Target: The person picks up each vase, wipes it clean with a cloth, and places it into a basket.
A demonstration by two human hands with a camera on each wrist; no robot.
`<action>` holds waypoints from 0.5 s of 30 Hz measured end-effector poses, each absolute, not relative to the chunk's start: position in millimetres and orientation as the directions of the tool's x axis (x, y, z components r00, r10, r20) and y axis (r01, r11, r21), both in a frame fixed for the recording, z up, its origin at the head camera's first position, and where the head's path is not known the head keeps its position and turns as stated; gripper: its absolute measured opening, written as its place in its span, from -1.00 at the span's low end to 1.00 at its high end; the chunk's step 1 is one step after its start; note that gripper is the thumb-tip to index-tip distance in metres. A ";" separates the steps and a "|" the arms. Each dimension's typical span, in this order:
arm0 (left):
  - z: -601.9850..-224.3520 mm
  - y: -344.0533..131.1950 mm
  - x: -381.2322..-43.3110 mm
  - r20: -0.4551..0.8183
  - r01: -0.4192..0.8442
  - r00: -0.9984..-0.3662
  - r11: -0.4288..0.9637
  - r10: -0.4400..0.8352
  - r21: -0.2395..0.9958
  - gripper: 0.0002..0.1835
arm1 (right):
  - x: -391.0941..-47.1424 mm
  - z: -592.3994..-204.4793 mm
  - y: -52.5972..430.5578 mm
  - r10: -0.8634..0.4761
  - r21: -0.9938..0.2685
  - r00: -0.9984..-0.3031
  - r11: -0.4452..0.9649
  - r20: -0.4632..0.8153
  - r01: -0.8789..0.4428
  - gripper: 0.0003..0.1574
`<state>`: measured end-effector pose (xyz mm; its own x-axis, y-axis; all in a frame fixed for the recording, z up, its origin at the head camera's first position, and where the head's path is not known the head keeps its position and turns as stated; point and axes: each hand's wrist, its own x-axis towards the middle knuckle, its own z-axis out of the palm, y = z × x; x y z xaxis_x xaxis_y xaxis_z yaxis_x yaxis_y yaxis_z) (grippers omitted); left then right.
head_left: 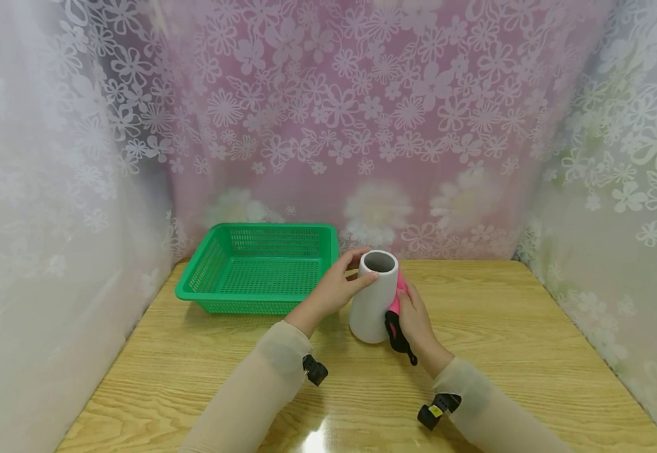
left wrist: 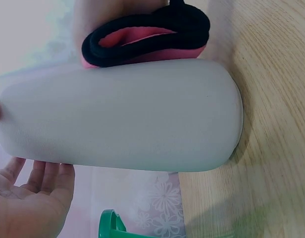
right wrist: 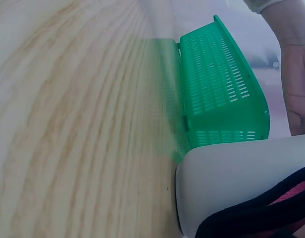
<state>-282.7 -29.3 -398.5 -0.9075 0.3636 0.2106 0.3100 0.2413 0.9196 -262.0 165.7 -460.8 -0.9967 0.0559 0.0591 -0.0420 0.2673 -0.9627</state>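
A white tapered vase (head_left: pixel 371 308) stands upright on the table, its round mouth facing up. Near the top, my left hand (head_left: pixel 336 283) grips it, with the thumb at the front of the rim and fingers round the far side. My right hand (head_left: pixel 413 314) holds a pink cloth piece with a black-edged opening (left wrist: pixel 147 39) against the vase's right side. A black loop or strap hangs from its lower end. In the right wrist view, the vase's base (right wrist: pixel 212 173) meets the table, and the black edging partly covers its side.
A green plastic basket (head_left: pixel 269 307) with perforated walls sits left of the vase, near the back of the wooden table (head_left: pixel 504 327). Flowered curtains (head_left: pixel 362 126) hang behind and on both sides. Each forearm bears a black wrist camera (head_left: pixel 314 370).
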 end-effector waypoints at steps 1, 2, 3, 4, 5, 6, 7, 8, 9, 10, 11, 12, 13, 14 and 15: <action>-398.6 -29.3 -282.7 0.210 0.310 -0.907 0.240 0.365 0.920 -0.29 | -261.9 -461.7 166.1 0.054 -0.964 -0.998 0.263 0.044 -0.028 -0.35; -398.7 -29.3 -282.7 0.210 0.310 -0.907 0.240 0.365 0.920 -0.30 | -261.8 -462.6 166.6 0.054 -0.965 -0.998 0.264 0.028 -0.013 -0.34; -398.8 -29.3 -282.9 0.210 0.309 -0.907 0.238 0.366 0.921 -0.30 | -262.0 -463.7 167.2 0.053 -0.964 -0.998 0.265 0.015 -0.001 -0.34; -398.7 -29.5 -282.6 0.208 0.308 -0.907 0.240 0.365 0.921 -0.29 | -262.2 -464.7 167.6 0.052 -0.963 -0.999 0.269 0.003 0.011 -0.33; -398.6 -29.7 -282.5 0.206 0.306 -0.908 0.242 0.364 0.921 -0.29 | -262.3 -465.6 167.9 0.051 -0.961 -0.999 0.276 -0.010 0.024 -0.33; -398.7 -29.9 -282.4 0.204 0.304 -0.909 0.243 0.364 0.921 -0.29 | -262.5 -466.4 168.2 0.049 -0.960 -0.999 0.279 -0.020 0.033 -0.33; -398.8 -30.1 -282.3 0.202 0.302 -0.909 0.244 0.364 0.922 -0.29 | -263.0 -467.5 168.5 0.050 -0.957 -0.998 0.285 -0.033 0.046 -0.33; -398.9 -30.3 -282.2 0.201 0.301 -0.910 0.245 0.363 0.922 -0.29 | -263.4 -468.4 168.8 0.049 -0.954 -0.998 0.294 -0.045 0.058 -0.33; -398.9 -30.4 -282.1 0.199 0.300 -0.910 0.245 0.364 0.922 -0.29 | -263.7 -469.1 169.0 0.049 -0.952 -0.997 0.299 -0.052 0.064 -0.32; -398.9 -30.6 -281.9 0.198 0.299 -0.910 0.246 0.364 0.922 -0.29 | -264.1 -469.8 169.0 0.048 -0.951 -0.997 0.302 -0.059 0.071 -0.32; -398.7 -30.6 -281.8 0.198 0.299 -0.910 0.246 0.365 0.922 -0.29 | -264.4 -470.3 168.9 0.049 -0.950 -0.997 0.303 -0.066 0.078 -0.32; -398.6 -30.6 -281.6 0.197 0.298 -0.910 0.245 0.365 0.922 -0.29 | -264.6 -470.8 169.0 0.051 -0.950 -0.996 0.303 -0.070 0.082 -0.32; -398.4 -30.5 -281.4 0.197 0.298 -0.910 0.245 0.365 0.923 -0.29 | -264.9 -471.5 169.1 0.051 -0.949 -0.996 0.303 -0.074 0.086 -0.32; -398.2 -30.5 -281.3 0.196 0.297 -0.910 0.244 0.366 0.923 -0.29 | -265.1 -471.8 169.0 0.049 -0.951 -0.996 0.298 -0.075 0.086 -0.32; -398.0 -30.5 -281.1 0.195 0.296 -0.910 0.244 0.366 0.923 -0.29 | -265.4 -472.1 169.1 0.048 -0.952 -0.996 0.293 -0.074 0.085 -0.32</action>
